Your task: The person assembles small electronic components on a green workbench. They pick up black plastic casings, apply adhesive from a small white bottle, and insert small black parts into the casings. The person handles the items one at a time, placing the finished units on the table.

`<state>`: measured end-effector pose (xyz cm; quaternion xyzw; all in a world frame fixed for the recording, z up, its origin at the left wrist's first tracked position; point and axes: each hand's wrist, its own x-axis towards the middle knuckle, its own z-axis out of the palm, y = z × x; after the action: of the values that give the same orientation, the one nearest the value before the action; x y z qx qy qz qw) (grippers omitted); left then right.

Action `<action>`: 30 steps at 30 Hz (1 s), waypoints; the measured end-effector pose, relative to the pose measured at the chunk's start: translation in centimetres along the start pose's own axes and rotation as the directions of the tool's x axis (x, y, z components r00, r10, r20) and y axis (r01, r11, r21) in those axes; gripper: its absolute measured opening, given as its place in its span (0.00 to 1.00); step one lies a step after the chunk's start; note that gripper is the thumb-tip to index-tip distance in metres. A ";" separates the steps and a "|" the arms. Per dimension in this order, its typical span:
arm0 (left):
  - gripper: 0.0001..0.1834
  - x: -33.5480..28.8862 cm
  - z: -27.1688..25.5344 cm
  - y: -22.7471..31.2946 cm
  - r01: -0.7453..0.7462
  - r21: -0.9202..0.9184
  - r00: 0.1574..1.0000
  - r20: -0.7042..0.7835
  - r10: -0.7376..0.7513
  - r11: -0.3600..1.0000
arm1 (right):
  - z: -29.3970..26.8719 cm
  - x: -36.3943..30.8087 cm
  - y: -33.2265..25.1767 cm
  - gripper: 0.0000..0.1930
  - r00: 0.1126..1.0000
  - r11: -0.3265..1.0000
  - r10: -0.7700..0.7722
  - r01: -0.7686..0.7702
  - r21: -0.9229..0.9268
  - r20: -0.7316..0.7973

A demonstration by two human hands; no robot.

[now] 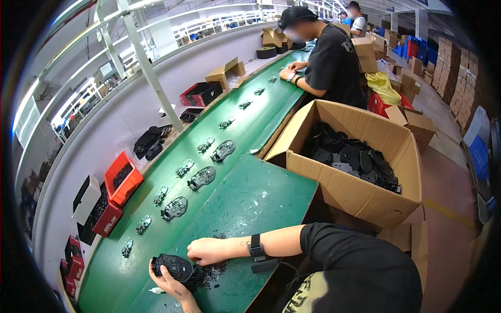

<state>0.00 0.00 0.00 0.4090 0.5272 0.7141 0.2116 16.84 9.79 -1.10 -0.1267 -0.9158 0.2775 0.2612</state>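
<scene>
- Left hand [168, 283] pinches a black oval plastic shell [177, 265] between thumb and fingers, just left of the right hand [207, 252].
- Right hand is curled; I cannot tell whether it holds anything.
- I judge the shell light, stiff, slightly slippery: grip its sides.

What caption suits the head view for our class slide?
Left hand holds a black shell, right hand close beside it.

A long green surface [102, 276] runs diagonally away, bearing a line of small circuit boards [184, 168] and three dark plastic shells [202, 178] (mouse-shaped, beside the boards); its darker green section [282, 180] alongside carries scattered black fragments [218, 270].
</scene>
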 end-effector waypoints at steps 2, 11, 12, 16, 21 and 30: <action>0.22 0.7 -0.5 -0.7 -0.028 0.023 0.999 -0.018 0.029 0.999 | -0.4 0.3 -0.3 0.05 1.000 1.000 0.007 -0.007 -0.010 0.011; 0.21 -0.3 0.5 0.5 -0.020 0.032 0.999 -0.026 0.021 0.999 | -1.2 -0.6 -0.3 0.05 0.999 0.997 -0.030 0.029 -0.066 -0.012; 0.20 -0.4 0.4 0.6 -0.001 0.024 1.000 -0.011 0.001 1.000 | -1.5 -0.7 -0.6 0.06 0.999 0.997 -0.026 0.027 -0.077 0.021; 0.21 -0.5 0.6 0.6 -0.029 0.086 0.999 -0.020 0.031 0.996 | -1.6 -0.9 -0.4 0.05 0.997 0.999 0.020 -0.017 -0.047 0.068; 0.20 -0.4 0.4 0.3 -0.031 0.053 1.000 0.001 0.031 0.998 | -0.9 -0.6 0.2 0.04 0.999 0.998 0.013 -0.010 -0.066 0.052; 0.21 -0.5 0.3 0.4 -0.007 0.078 1.000 -0.003 0.007 0.997 | -1.1 -0.6 -0.3 0.04 1.000 0.994 -0.007 0.004 -0.106 -0.030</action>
<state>0.59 -0.32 0.23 0.4176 0.5536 0.6944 0.1920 17.93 9.82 -0.43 -0.1420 -0.9254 0.2260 0.2689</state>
